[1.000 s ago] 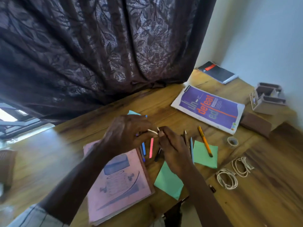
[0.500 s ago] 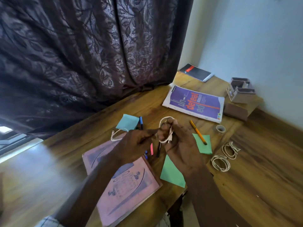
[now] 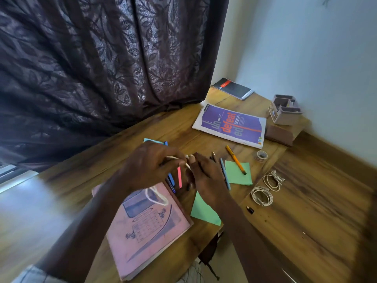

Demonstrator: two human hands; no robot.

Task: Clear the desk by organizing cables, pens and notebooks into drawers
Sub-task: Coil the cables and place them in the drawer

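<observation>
Fingers (image 3: 173, 153) of the left hand (image 3: 149, 166) are curled and pinch a white cable (image 3: 156, 198), whose loop hangs over the pink notebook (image 3: 146, 231) at the near edge of the wooden surface (image 3: 306, 211). Just beside it, the right hand (image 3: 208, 178) has its own fingers (image 3: 199, 161) bent onto the same cable, though blur hides the exact grip. Under the hands lie a blue sticky note (image 3: 152, 140), a blue pen (image 3: 171, 179) and a pink pen (image 3: 179, 177).

Further right, a green paper (image 3: 204, 212) shows from beneath the right wrist. A light-blue pen (image 3: 225, 174) lies beside a green note (image 3: 237, 174), and an orange pen (image 3: 234, 158) rests across that note. Behind them a purple notebook (image 3: 232, 125) reads "un defeat ed". A black notebook (image 3: 232, 88) beyond it carries a red label too small to read.

Right again are a tape roll (image 3: 262, 155), a coiled cable (image 3: 262, 196), a second coil (image 3: 273, 180) just beside it, and a small black adapter (image 3: 250, 209). In the far corner a compartmented organizer (image 3: 284, 113) stands by a brown box (image 3: 279, 134); its contents cannot be made out.

A dark leaf-patterned curtain (image 3: 102, 58) hangs at the left, and a pale wall (image 3: 306, 48) stands at the right.
</observation>
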